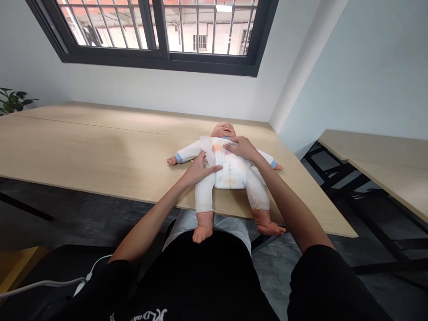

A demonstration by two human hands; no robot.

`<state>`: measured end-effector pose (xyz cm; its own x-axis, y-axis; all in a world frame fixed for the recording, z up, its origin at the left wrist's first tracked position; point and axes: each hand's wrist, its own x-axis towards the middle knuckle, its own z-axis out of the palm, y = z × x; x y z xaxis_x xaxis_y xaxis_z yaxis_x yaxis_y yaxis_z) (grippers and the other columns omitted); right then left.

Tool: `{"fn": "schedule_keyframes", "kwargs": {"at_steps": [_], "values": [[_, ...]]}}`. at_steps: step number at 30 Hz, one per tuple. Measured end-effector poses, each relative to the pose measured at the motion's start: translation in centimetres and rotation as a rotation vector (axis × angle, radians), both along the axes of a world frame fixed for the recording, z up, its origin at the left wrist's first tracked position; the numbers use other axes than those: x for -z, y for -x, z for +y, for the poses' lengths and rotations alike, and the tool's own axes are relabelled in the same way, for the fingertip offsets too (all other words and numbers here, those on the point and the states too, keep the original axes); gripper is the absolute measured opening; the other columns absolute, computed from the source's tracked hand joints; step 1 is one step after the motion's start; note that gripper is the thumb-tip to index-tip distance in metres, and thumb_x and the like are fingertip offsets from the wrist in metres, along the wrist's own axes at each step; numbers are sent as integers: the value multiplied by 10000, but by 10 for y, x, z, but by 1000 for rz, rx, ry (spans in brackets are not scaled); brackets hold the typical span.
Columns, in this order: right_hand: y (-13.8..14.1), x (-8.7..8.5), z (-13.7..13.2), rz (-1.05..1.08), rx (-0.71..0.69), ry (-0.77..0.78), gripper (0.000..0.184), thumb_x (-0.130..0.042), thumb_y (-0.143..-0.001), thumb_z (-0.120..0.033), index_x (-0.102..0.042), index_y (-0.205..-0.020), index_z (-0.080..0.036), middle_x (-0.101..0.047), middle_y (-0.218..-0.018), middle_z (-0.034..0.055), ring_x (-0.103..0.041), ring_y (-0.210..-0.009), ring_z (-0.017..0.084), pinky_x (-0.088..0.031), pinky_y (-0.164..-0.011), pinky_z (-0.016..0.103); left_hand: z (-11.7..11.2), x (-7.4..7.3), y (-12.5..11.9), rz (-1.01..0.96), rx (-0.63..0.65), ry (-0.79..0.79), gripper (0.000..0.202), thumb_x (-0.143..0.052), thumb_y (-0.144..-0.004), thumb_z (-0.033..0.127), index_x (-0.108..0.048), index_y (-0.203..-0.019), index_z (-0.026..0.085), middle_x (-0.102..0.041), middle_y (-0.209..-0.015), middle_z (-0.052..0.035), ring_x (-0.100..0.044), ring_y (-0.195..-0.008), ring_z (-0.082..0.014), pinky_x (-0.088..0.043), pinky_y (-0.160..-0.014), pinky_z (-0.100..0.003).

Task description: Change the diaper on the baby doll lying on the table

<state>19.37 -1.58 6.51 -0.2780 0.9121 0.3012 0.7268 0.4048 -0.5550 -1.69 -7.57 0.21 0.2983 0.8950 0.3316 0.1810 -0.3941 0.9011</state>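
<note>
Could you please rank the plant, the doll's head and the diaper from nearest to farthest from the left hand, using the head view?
1. Diaper: just right of the left hand, with the thumb over it.
2. Doll's head: beyond the hand, slightly right.
3. Plant: far off, at the view's left edge.

A pale wood-grain table (83,145), with a seam running across its top, carries a baby doll (230,174) in white suit and diaper, lying on its back, head toward twelve o'clock, feet jutting past the near edge toward six.
</note>
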Motion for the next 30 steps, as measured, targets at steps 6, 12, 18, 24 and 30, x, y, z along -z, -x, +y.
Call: {"fn": "schedule_keyframes", "kwargs": {"at_steps": [6,12,18,24,30], "values": [[-10,35,16,90,82,-181,281,-704,-822,-451,-658,-836,-173,-666,-926,57,-595,-921,232,-440,-828,321,-9,-15,-8,357,-108,-432,632,-673,-915,478,-480,-1456,212,-455,-1517,-147,-370,-1461,-315,-290,-1237,-507],[-27,48,17,43,272,-305,221,-528,-937,-370,-624,-930,-170,-633,-1046,133,-618,-940,260,-487,-947,422,-9,-44,-29,857,297,-510,487,-480,-1038,514,-470,-1513,405,-336,-1659,22,-183,-1575,-312,-41,-1260,-641],[-68,54,-11,78,338,-218,245,-492,-966,-340,-640,-918,-150,-670,-1027,122,-627,-891,219,-487,-876,345,24,-55,-57,923,375,-382,446,-356,-1071,534,-528,-1465,412,-319,-1665,38,-181,-1583,-281,-17,-1248,-647],[-107,59,-51,-141,377,96,342,-557,-953,-417,-741,-935,-129,-713,-892,101,-624,-871,235,-439,-878,354,73,-48,-75,919,362,-343,470,-379,-1056,543,-635,-1367,301,-399,-1624,-75,-266,-1547,-318,-91,-1242,-625],[-110,71,-65,-114,179,141,259,-700,-787,-375,-714,-895,-140,-695,-1041,105,-594,-1016,263,-452,-912,344,86,-42,-76,849,51,-404,508,-545,-996,494,-621,-1372,161,-435,-1570,-187,-290,-1515,-378,-187,-1231,-580]]}}
